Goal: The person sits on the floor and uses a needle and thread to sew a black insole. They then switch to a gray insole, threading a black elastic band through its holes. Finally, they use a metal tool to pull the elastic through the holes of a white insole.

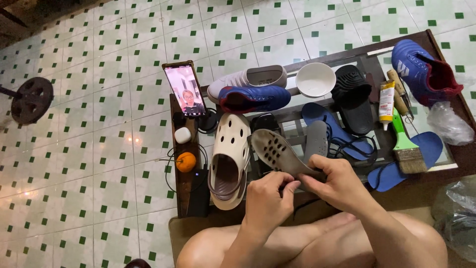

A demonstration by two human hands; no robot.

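Both hands hold a grey perforated clog (275,149) above my knees, with its holed part pointing up and away. My right hand (337,184) grips its near end from the right. My left hand (267,201) pinches the same end from below, fingers curled on the edge. A cream clog with a brown lining (229,159) lies just left of the held one, on the low glass table (448,164).
On the table lie a white sneaker (248,79), blue football shoes (254,98) (421,72), a white bowl (315,79), a black sandal (353,97), blue insoles (342,131), a glue tube (386,101) and a green-handled brush (406,146). A phone (184,89) stands upright at left, near an orange (186,162).
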